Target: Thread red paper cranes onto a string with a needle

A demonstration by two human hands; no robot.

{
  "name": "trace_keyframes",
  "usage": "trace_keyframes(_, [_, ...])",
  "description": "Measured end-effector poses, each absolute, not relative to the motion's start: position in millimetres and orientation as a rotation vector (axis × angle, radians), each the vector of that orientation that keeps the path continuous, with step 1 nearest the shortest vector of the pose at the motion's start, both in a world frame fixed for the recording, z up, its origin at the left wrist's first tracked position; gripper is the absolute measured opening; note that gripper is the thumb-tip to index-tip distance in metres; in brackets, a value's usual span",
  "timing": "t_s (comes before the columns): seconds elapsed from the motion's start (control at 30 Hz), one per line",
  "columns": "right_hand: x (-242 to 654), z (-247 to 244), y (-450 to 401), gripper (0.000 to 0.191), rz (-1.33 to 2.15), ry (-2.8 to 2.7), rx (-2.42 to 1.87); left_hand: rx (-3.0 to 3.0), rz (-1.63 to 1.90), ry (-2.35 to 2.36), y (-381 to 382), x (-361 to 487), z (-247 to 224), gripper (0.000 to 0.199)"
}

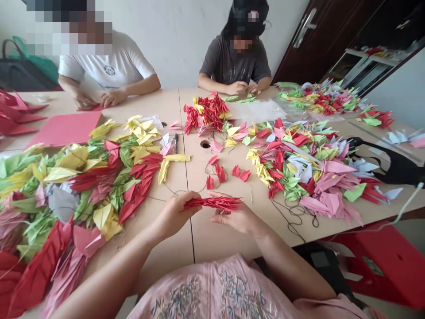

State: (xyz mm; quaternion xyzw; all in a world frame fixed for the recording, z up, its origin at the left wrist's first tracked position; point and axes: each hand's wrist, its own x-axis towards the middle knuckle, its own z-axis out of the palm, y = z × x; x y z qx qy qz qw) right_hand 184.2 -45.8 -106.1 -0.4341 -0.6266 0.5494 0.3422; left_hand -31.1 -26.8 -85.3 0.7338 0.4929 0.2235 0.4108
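Note:
A bundle of red folded paper pieces point(217, 203) lies sideways between my hands, above the near part of the table. My left hand point(177, 212) pinches its left end between thumb and fingers. At the bundle's right part, my right hand point(234, 217) has its fingers behind and its thumb below, holding it too. Just beyond are loose small red paper pieces point(219, 173) on a dark thread. A yellow strip of folded paper point(177, 157) is on the table to the left of them.
Colourful folded-paper heaps lie left point(79, 173) and right point(299, 164). A red pile point(207, 110) and red sheets point(66, 128) are farther back. Two people sit opposite, hands on paper. Black cord point(292, 217) lies right; a round hole point(205, 144) is mid-table.

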Motion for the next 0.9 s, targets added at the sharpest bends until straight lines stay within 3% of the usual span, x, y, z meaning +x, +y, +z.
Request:
trace_keyframes(0.37, [230.4,-127.4,-72.5,0.064,1.065,-1.862,-1.470,1.990,0.514,1.357,-47.7,-34.7,-126.4,0.020])
trace_keyframes(0.77, [224.0,-139.8,-67.6,0.017,0.627,-1.950,-1.272,2.194,0.550,1.286,-45.4,-36.8,-142.2,0.029])
trace_keyframes(0.9, [225.6,-142.9,-63.4,0.010,0.605,-1.972,-1.256,2.227,0.554,1.247,-42.8,-40.1,-144.5,0.026])
